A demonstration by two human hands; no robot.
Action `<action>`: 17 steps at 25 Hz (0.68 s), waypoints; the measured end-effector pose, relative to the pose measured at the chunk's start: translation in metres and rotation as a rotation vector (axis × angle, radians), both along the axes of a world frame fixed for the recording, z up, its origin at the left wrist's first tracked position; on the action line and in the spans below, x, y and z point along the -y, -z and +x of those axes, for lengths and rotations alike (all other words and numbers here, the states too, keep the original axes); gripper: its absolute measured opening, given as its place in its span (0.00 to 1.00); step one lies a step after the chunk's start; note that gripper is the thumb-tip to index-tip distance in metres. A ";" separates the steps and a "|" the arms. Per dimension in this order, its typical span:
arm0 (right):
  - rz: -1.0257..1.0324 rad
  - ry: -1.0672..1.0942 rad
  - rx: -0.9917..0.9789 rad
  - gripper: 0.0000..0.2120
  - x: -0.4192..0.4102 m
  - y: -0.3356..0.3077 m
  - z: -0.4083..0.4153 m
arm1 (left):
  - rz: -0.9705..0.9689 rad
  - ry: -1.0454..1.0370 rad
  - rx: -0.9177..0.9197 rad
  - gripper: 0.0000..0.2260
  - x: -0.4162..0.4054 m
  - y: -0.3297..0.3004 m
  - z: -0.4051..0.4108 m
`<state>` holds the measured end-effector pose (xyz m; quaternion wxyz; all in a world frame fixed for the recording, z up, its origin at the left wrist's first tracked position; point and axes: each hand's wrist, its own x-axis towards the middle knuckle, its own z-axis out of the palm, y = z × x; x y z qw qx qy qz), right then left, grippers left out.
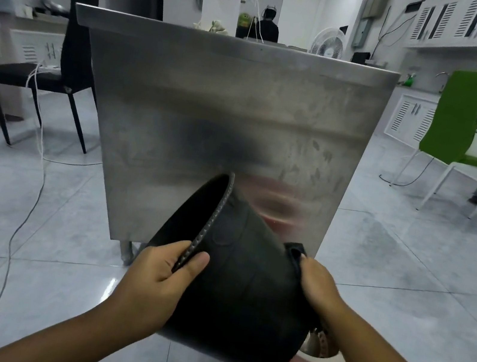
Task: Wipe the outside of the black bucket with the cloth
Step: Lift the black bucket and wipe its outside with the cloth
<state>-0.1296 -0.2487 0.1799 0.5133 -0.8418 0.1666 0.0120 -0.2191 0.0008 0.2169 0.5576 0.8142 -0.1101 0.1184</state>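
Black bucket (243, 292) hangs tilted past the steel table's (227, 109) near edge, mouth up-left, base toward the right hand (317, 284) clenched around a dark cloth (296, 253). Left hand (158, 275) pinches the rim.

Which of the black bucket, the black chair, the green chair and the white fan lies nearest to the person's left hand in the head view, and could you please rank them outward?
1. Black bucket: gripped at its rim by the left hand.
2. Black chair: left, beside the steel table.
3. Green chair: far right.
4. White fan: behind the table, farthest.
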 end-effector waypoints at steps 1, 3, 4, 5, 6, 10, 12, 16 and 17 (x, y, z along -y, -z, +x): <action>0.107 0.067 -0.049 0.19 0.010 -0.001 0.003 | 0.005 0.063 0.010 0.20 -0.002 -0.003 -0.002; 0.405 0.132 -0.107 0.18 0.020 0.000 0.001 | -0.039 0.296 -0.119 0.16 -0.008 -0.013 0.000; 0.496 0.132 -0.114 0.16 0.019 0.000 -0.001 | -0.138 0.400 -0.257 0.17 -0.012 -0.021 0.002; 0.520 0.110 -0.107 0.14 0.015 0.003 -0.002 | -0.229 0.414 -0.371 0.17 -0.013 -0.027 0.006; 0.499 0.085 -0.102 0.13 0.008 0.008 -0.003 | -0.284 0.355 -0.423 0.17 -0.012 -0.029 0.009; 0.300 -0.013 0.041 0.14 -0.017 0.015 -0.009 | -0.203 -0.036 -0.216 0.11 -0.004 -0.015 0.008; 0.271 0.016 0.201 0.16 -0.016 0.003 -0.012 | -0.175 0.063 -0.155 0.13 -0.010 -0.013 0.004; 0.333 -0.050 0.375 0.18 -0.026 -0.012 -0.021 | -0.237 0.045 -0.129 0.09 -0.012 -0.025 0.010; 0.305 -0.096 0.404 0.19 -0.031 -0.006 -0.023 | -0.231 -0.054 -0.103 0.07 -0.009 -0.027 0.011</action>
